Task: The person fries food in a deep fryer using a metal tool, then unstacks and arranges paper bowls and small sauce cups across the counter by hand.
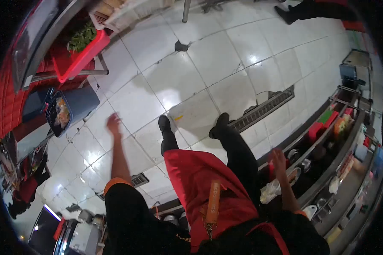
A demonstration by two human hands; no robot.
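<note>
My left hand [113, 124] hangs over the white tiled floor at the left, smeared by motion, so its fingers cannot be made out; no object shows in it. At the right, my right hand [278, 161] is open and appears empty, beside the metal shelving [323, 148]. A clear plastic bag [270, 192] lies just below that hand. Between my arms hangs a red apron [208, 182] with an orange strap [212, 202]. My black shoes [219, 125] are on the tiles.
A floor drain grate [264, 110] runs near my right foot. At the left stand a grey bin [78, 104] with waste inside and a red tray [83, 55] with greens. Another person's leg [315, 11] shows at the top right; a further person [27, 189] is at the lower left.
</note>
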